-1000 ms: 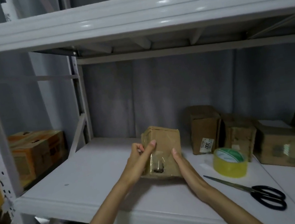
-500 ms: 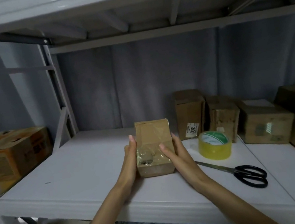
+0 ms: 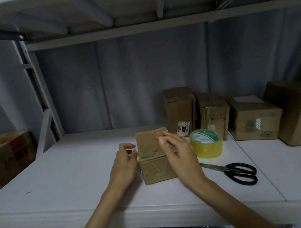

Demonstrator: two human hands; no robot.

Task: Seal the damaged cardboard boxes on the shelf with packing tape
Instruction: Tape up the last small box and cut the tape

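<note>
Shelf (image 3: 61, 180): carries everything at working height, under both hands.
Row of boxes (image 3: 254, 122): waits beyond the right hand, against the back curtain; likely next in line.
Small box (image 3: 155, 164): stands between the hands at the shelf front, turned so its patched top faces up; brown, scuffed, glossy with clear tape already across top and front.
Scissors (image 3: 239, 172): lie just right of the right wrist, within reach for cutting.
Tape roll (image 3: 206, 143): sits just beside the right hand, yellowish, green core.
Right hand (image 3: 178, 153): fingers loosely extended, resting on the box top, seemingly smoothing tape.
Left hand (image 3: 124, 164): beside the box's left face, fingers loosely curled, gripping nothing visible.
</note>
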